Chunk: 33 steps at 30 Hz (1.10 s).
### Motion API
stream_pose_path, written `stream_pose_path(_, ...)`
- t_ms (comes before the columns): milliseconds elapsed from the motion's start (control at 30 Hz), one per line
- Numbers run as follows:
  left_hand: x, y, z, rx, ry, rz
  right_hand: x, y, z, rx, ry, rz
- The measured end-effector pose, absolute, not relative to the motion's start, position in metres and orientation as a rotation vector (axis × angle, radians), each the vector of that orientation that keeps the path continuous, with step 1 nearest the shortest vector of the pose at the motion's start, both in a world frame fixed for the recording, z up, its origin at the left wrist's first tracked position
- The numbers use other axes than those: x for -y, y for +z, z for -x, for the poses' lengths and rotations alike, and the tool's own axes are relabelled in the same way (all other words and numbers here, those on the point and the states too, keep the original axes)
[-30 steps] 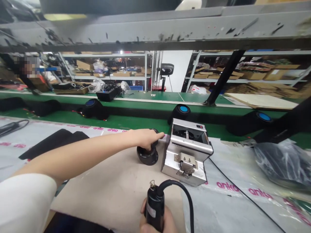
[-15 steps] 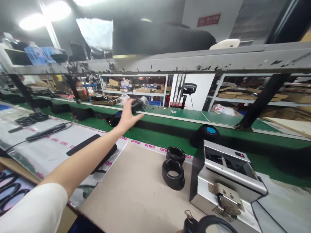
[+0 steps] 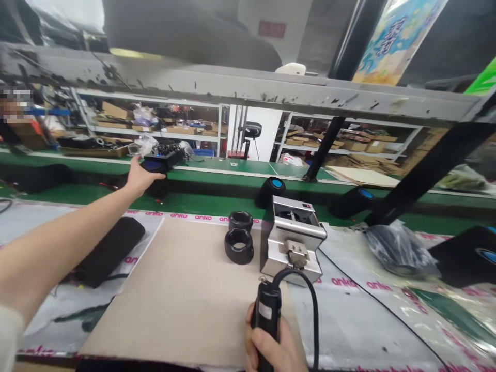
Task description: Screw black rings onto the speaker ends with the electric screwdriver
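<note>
- Your left hand (image 3: 141, 178) reaches far, fingers extended and gripping nothing, right at a black cylindrical unit with a blue top (image 3: 155, 173) on the green conveyor (image 3: 209, 199); you cannot tell whether they touch.
- Your right hand (image 3: 267, 346) is clenched around a black corded power tool (image 3: 268, 305), held upright at the near edge of the beige cardboard sheet (image 3: 163, 305).
- Two black rubber rings (image 3: 239, 246) sit on that sheet, just left of a stainless steel machine (image 3: 292, 243).
</note>
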<state>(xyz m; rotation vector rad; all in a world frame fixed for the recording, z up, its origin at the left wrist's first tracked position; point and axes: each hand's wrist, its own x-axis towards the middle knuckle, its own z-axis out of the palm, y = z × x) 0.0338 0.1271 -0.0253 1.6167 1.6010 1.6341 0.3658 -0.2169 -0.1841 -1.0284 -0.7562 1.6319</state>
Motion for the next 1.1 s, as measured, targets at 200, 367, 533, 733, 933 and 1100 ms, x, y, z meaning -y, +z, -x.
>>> stream_pose_path(200,-0.046,-0.018,-0.056,-1.269,1.422,-1.746,0.223,-0.153,-0.379,0.634,1.48,0.961)
stream_pose_path(367,0.062,-0.058,-0.084,-1.147,1.179,-1.807,0.217,-0.109,-0.437,0.593,1.198,1.099)
stream_pose_path(533,0.108,-0.119,-0.114,-1.023,1.255,-1.658,0.208,-0.075,-0.457,0.638,1.028,1.193)
stream_pose_path(733,0.114,-0.154,-0.131,-0.933,1.406,-1.481,0.18,-0.054,-0.402,1.327,0.78,1.727)
stream_pose_path(933,0.12,-0.163,-0.125,-0.921,1.414,-1.468,0.12,-0.068,-0.368,1.685,0.54,1.846)
stream_pose_path(1100,0.138,-0.16,-0.109,-0.848,1.214,-1.603,0.103,-0.078,-0.353,1.804,0.438,1.967)
